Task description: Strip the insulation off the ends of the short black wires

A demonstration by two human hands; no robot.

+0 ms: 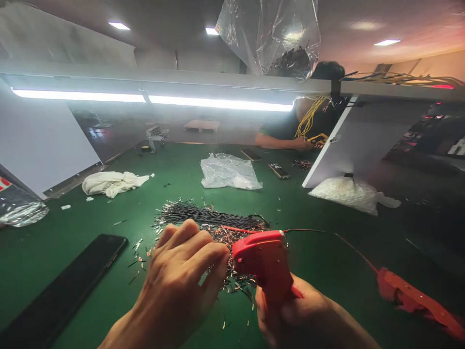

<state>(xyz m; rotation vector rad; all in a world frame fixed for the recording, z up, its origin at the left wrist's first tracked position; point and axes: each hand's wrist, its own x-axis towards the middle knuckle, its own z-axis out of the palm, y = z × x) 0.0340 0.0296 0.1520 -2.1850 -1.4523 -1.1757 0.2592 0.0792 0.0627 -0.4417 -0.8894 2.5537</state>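
Observation:
My right hand (290,310) is wrapped round the handle of a red wire stripper (263,257), its head turned left. Close against that head, my left hand (185,271) is closed in a pinch; whatever lies between its fingertips is hidden. Behind both hands lies a bundle of black wires (207,214) with bare ends showing at the left. Copper and black wire scraps (232,238) are heaped under and around the tool. A thin red wire (308,230) passes behind the stripper and runs right.
A second red tool (414,295) lies at right. Around the green table (174,169) are a black phone (69,286), a white cloth (112,183), a clear plastic bag (229,172) and a filled bag (348,191). Across the table, a person (279,138) handles yellow wires.

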